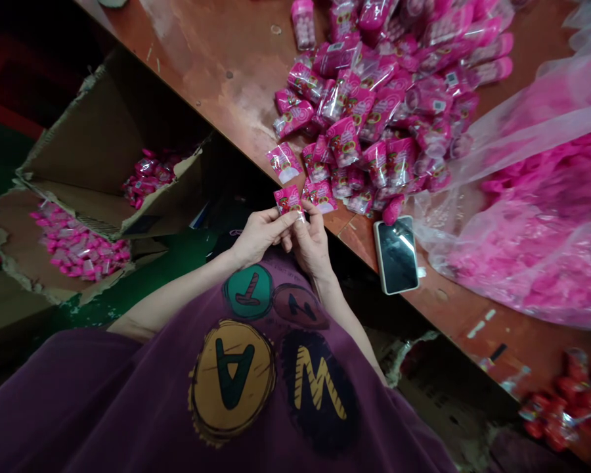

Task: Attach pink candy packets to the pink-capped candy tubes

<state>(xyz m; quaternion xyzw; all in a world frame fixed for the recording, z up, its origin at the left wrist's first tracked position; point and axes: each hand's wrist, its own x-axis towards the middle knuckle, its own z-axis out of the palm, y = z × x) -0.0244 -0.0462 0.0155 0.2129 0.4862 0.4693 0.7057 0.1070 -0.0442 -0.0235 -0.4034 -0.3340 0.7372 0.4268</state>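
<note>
Just off the table edge, my left hand (pixel 261 231) and my right hand (pixel 313 242) meet in front of my purple shirt. Between them is a small pink printed packet (pixel 286 198), its lower edge pinched by the fingers of both hands. My fingers cover part of it, so I cannot make out what it contains. Close beyond the hands, a flat pink packet (pixel 284 161) lies on the table edge. Beside it begins a heap of pink-wrapped clear tubes (pixel 345 141), several showing round pale balls inside.
A phone (pixel 396 255) lies on the brown table (pixel 226 72), near its edge. To the right are a clear bag of pink pieces (pixel 532 236) and red wrapped items (pixel 561 401). Left and below, cardboard boxes (pixel 93 148) hold pink wrapped pieces (pixel 79 246).
</note>
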